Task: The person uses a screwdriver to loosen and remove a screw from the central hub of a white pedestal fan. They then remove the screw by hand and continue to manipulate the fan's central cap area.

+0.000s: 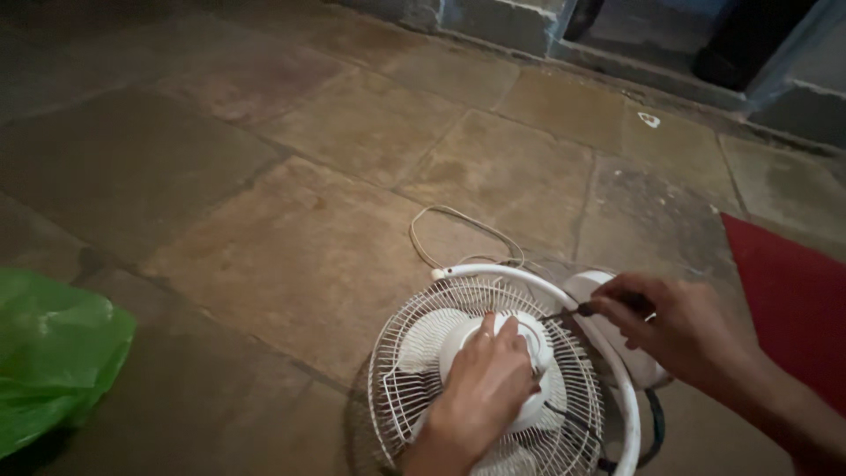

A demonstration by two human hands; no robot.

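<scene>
White fan [493, 379] lying on a stone floor [291, 229] at the bottom of the view, its wire grille [405, 370] facing up and still in place over the blades. The left hand [485, 388] lies flat with fingers spread on the round centre cap [529, 339], while the right hand [674, 326] is closed around a screwdriver [577, 310] whose tip points at the cap's edge, so any loosening looks barely begun. Around it lie 1 looped white cord [458, 234], a green plastic bag [53, 353] to the left and a red mat [789, 308] to the right.

Stone slab floor [291, 256] with white fan [493, 379], loose white cord [458, 234], green plastic bag [53, 353], red mat [793, 300].
</scene>
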